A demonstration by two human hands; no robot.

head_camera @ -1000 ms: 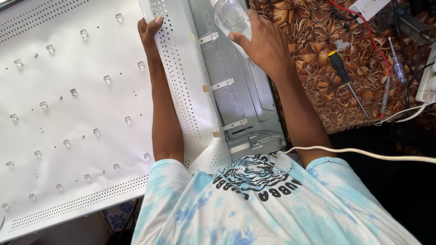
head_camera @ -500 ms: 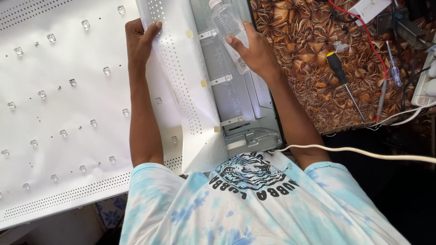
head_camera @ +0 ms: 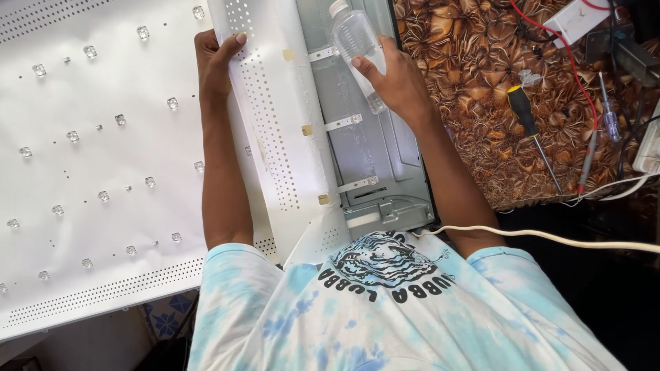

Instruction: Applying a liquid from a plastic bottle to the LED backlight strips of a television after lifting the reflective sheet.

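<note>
Right hand: right hand [head_camera: 395, 82] wrapped around a clear plastic bottle [head_camera: 357, 48], smooth, ribbed, white-capped, held tilted above the grey metal panel [head_camera: 364, 148].
Left hand: left hand [head_camera: 214, 65] clamps the folded edge of the white reflector sheet [head_camera: 275, 130], thumb on top; the sheet is thin, matte, peppered with small holes.
Sheet surface: rows of small clear domed lenses [head_camera: 143, 31] stud its flat part.
Further right: a yellow-and-black screwdriver [head_camera: 528, 124] lies on a brown leaf-patterned cloth [head_camera: 474, 75]; a white cable [head_camera: 550, 237] crosses near the torso.
</note>
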